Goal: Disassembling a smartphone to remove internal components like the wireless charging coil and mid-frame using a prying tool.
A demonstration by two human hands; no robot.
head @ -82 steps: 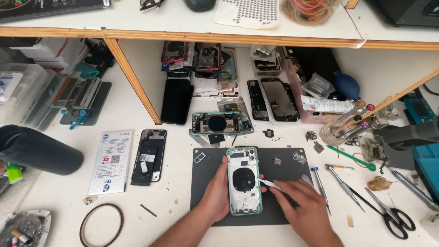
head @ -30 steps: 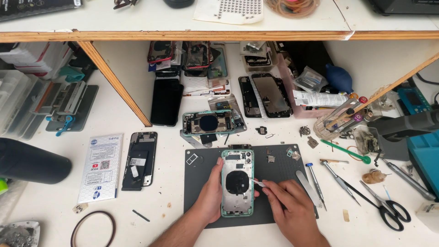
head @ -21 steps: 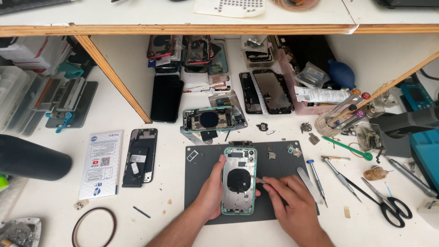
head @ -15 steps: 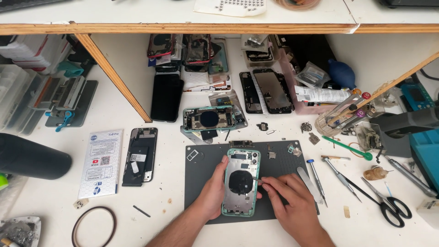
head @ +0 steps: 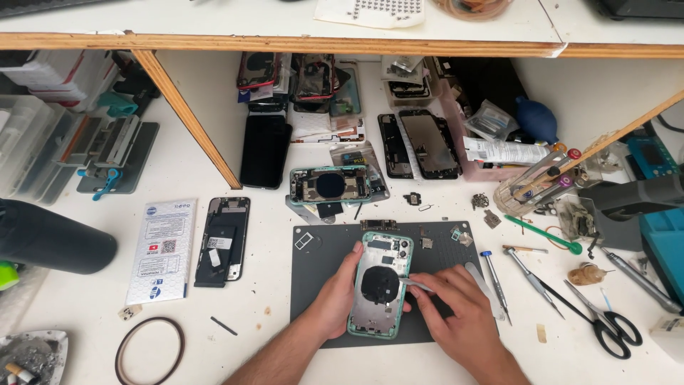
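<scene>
An opened pale green phone housing (head: 380, 284) with a round black coil lies on a dark grey work mat (head: 306, 292). My left hand (head: 332, 298) grips the housing's left edge and steadies it. My right hand (head: 457, 319) pinches metal tweezers (head: 415, 285) whose tip rests at the housing's right side, beside the coil. Both forearms come in from the bottom edge.
Another open phone body (head: 329, 185) lies behind the mat, a black phone screen (head: 264, 150) and several phone parts under the shelf. A dark phone frame (head: 222, 241) and a leaflet (head: 163, 249) sit left; screwdrivers (head: 494, 283), scissors (head: 605, 324) and a green spudger (head: 545, 234) lie right.
My right hand has shifted the tweezers from the housing's middle towards its right edge. The view has drifted slightly. My left hand keeps its hold on the housing.
</scene>
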